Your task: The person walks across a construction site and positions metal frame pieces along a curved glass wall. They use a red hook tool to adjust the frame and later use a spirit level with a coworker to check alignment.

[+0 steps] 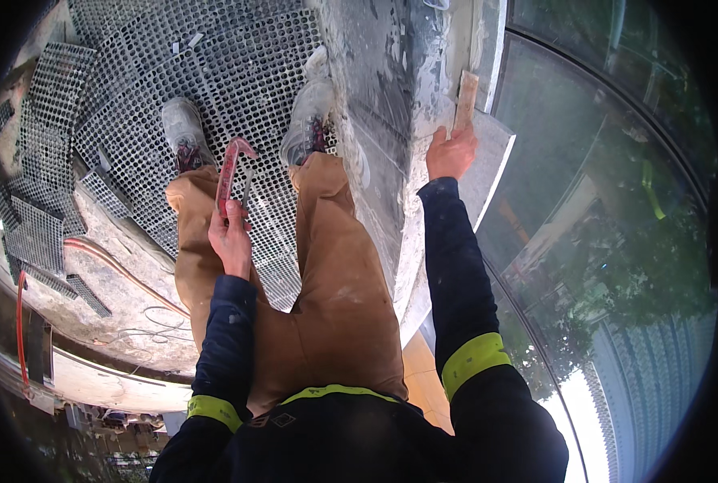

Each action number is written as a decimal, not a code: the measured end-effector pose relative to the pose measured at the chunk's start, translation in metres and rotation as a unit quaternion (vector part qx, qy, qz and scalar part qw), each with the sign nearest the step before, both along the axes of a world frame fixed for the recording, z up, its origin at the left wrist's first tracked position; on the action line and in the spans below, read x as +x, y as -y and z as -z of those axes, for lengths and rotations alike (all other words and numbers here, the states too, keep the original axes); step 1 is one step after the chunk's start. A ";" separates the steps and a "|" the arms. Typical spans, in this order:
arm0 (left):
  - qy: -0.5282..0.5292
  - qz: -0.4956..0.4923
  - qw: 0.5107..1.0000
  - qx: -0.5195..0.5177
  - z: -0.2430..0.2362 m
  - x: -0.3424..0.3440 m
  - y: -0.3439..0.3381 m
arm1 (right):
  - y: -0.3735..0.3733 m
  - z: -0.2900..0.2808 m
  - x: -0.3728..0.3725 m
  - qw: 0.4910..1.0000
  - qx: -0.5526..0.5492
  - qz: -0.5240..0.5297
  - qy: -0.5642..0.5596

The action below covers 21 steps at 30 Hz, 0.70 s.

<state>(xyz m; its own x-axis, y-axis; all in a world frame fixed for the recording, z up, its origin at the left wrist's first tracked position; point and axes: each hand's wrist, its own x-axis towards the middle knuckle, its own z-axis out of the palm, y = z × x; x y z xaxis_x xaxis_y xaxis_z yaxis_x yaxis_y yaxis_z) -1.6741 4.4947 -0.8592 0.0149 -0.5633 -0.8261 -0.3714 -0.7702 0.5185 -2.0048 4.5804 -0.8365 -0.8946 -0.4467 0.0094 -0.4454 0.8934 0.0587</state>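
Observation:
My left hand [231, 233] grips a red bar-like tool [228, 167] with a curved, hooked top, along with a thin metal piece [246, 187], held between my knees. My right hand [451, 153], out to the right, has its fingers on the lower end of a narrow pale wooden strip [465, 95]. The strip stands against a plaster-smeared grey ledge [488, 173] beside the glass. My brown trousers and grey shoes show around the left hand's tool.
Perforated grey drainage mats [117, 72] lie under my shoes, with loose pieces [37, 233] at the left. An orange hose [105, 258] and thin cable [145, 332] cross the pale floor. A concrete wall [363, 121] and large glass pane [592, 209] stand on my right.

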 end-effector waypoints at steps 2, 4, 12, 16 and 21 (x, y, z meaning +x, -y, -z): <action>0.006 0.000 1.000 -0.004 0.000 0.000 0.001 | -0.001 0.002 0.003 1.000 -0.003 0.020 0.002; 0.006 -0.001 1.000 0.001 0.000 0.000 0.003 | -0.004 0.003 0.004 0.999 -0.007 -0.002 -0.040; 0.018 0.014 1.000 0.004 0.001 -0.002 0.008 | -0.021 0.015 0.000 0.995 -0.075 0.063 0.037; 0.021 0.024 0.999 0.003 0.002 -0.003 0.008 | -0.033 0.010 0.002 0.997 -0.006 0.039 0.060; 0.016 0.028 0.999 0.006 0.003 -0.005 0.008 | -0.031 -0.002 0.012 0.998 -0.009 0.008 0.055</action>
<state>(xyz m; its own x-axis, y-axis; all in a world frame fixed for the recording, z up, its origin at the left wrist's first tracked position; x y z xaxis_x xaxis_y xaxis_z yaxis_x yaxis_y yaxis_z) -1.6789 4.4867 -0.8623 0.0098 -0.5538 -0.8326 -0.4295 -0.7543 0.4966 -1.9923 4.6113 -0.8346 -0.8978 -0.4328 -0.0818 -0.4338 0.9010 -0.0063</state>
